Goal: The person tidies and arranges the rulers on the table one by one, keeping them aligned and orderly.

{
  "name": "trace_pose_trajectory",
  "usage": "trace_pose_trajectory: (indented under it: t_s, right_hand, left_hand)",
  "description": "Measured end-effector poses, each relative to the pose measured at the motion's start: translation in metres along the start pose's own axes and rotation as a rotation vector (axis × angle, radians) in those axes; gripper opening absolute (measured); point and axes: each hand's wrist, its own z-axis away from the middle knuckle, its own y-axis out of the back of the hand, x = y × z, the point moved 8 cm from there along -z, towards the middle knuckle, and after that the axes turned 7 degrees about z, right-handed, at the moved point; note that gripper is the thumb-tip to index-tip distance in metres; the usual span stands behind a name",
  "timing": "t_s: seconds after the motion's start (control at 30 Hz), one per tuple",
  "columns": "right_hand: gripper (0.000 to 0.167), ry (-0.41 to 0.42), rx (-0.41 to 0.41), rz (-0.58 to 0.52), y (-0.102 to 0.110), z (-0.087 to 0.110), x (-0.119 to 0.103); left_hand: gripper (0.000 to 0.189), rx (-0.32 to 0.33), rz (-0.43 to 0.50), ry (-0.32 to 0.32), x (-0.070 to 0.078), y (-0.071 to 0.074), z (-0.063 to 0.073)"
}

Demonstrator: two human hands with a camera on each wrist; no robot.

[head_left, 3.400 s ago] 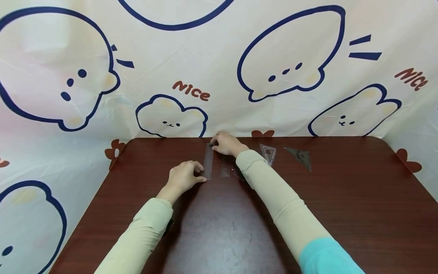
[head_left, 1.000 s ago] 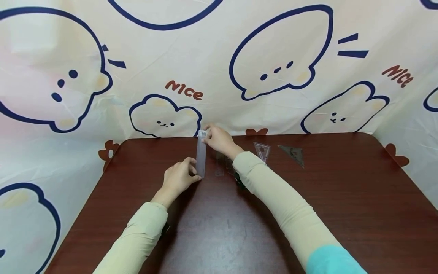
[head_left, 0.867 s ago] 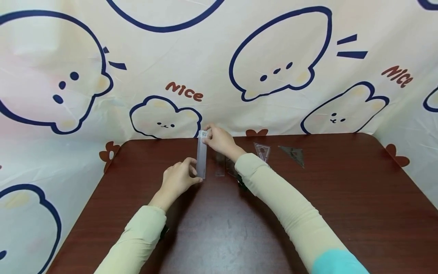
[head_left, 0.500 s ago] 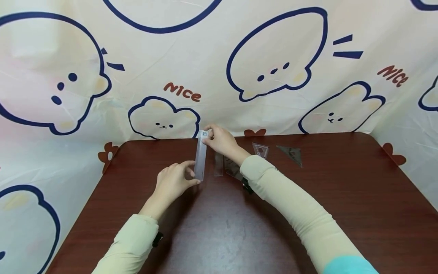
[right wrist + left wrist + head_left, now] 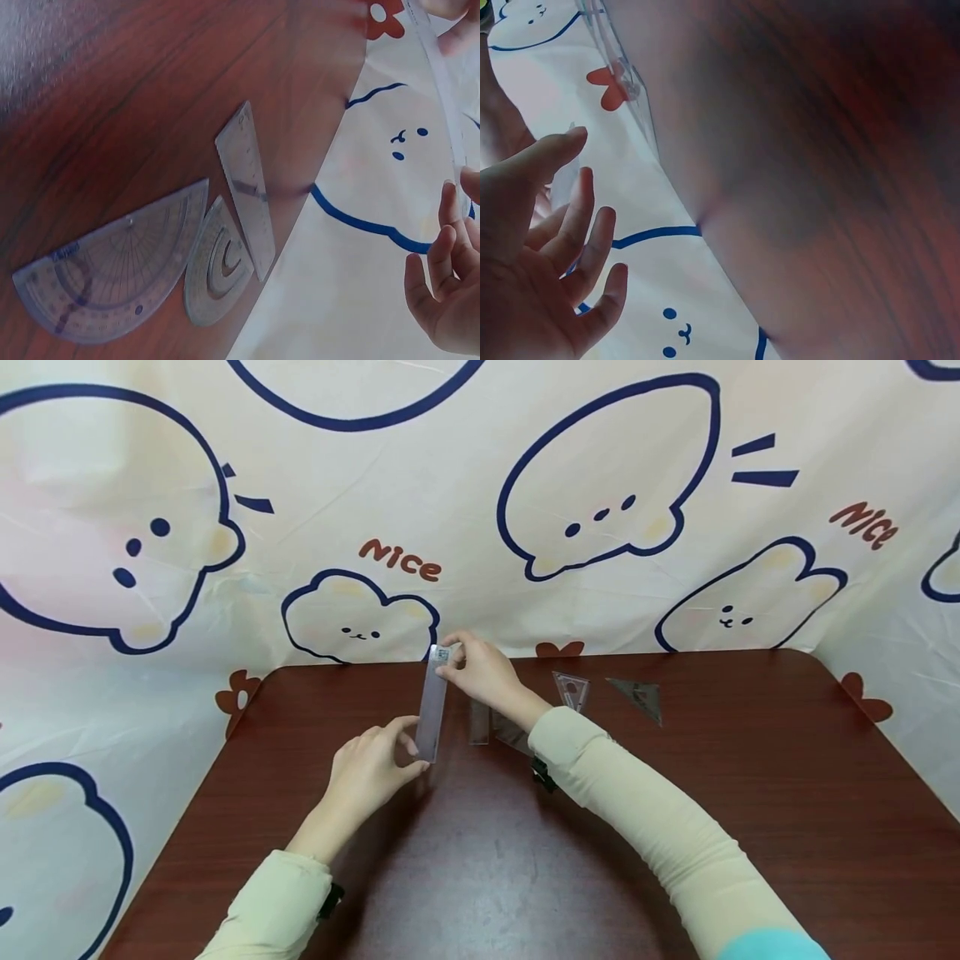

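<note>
A clear ruler [image 5: 432, 706] is held up off the tabletop, tilted between both hands. My left hand [image 5: 367, 768] pinches its near end between thumb and fingers. At the far end, beside a small printed label, my right hand [image 5: 483, 670] pinches it. Seen from the left wrist, the left hand [image 5: 547, 247] has its outer fingers spread, and the ruler [image 5: 566, 180] is mostly hidden behind the thumb. The right wrist view shows the ruler [image 5: 441, 82] nearly edge-on, with the right hand [image 5: 450, 292] at its lower end.
Flat on the brown table [image 5: 465, 860] lie a second ruler [image 5: 249, 195], a half-round protractor [image 5: 112, 262] and a smaller curved piece [image 5: 217, 262]. Two set squares rest farther right, one clear [image 5: 572, 691] and one dark [image 5: 642, 698]. A printed cloth [image 5: 480, 510] hangs behind.
The ruler has risen from the tabletop and its near end has swung left and toward me. Both hands moved with it, the left one more. The other pieces stayed put.
</note>
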Motion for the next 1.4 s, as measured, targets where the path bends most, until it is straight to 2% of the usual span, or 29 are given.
trace_pose_trajectory:
  t_s: [0.3, 0.77, 1.0, 1.4]
  right_hand:
    - [0.043, 0.005, -0.009, 0.008, -0.008, 0.010, -0.011]
    - [0.040, 0.005, -0.023, -0.008, -0.020, 0.025, -0.022]
    - [0.040, -0.007, -0.036, -0.012, -0.026, 0.031, -0.022]
    - [0.039, -0.013, -0.050, -0.030, -0.035, 0.039, -0.021]
  left_hand:
    - [0.063, 0.012, -0.015, 0.034, -0.002, 0.004, 0.017]
    - [0.064, 0.002, -0.059, 0.021, -0.008, 0.013, 0.039]
    - [0.064, -0.011, -0.065, 0.026, -0.007, 0.014, 0.046]
    - [0.061, -0.050, -0.068, -0.003, -0.008, 0.016, 0.054]
